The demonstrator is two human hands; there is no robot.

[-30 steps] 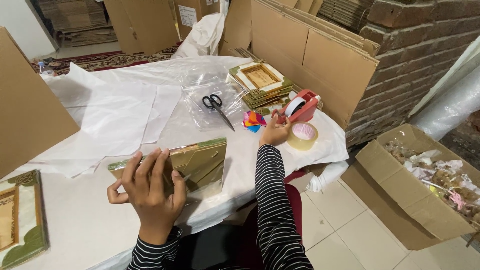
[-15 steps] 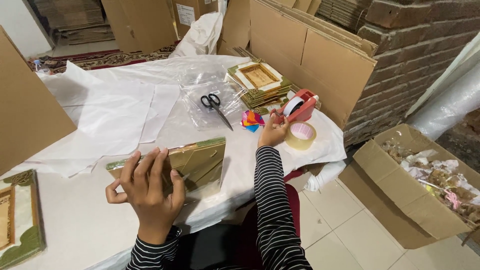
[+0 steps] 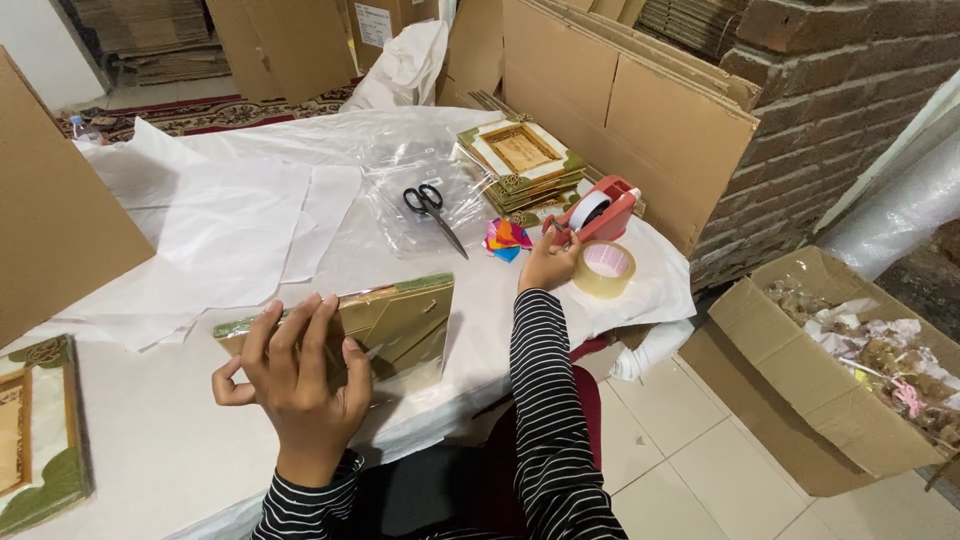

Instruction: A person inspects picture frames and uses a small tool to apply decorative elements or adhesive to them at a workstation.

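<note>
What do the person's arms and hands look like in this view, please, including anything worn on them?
Both arms wear long, close-fitting sleeves in narrow black and white stripes, ending at the wrists. The left sleeve shows only near its cuff; the right sleeve shows along the whole forearm. The left hand and right hand are bare: no gloves, and no rings, watch or bracelet can be made out.

Black-and-white striped sleeves (image 3: 545, 400), a red tape dispenser (image 3: 600, 212), black scissors (image 3: 433, 212), a gold frame (image 3: 385, 320) edged seemingly green, and multicoloured scraps (image 3: 507, 238).
</note>
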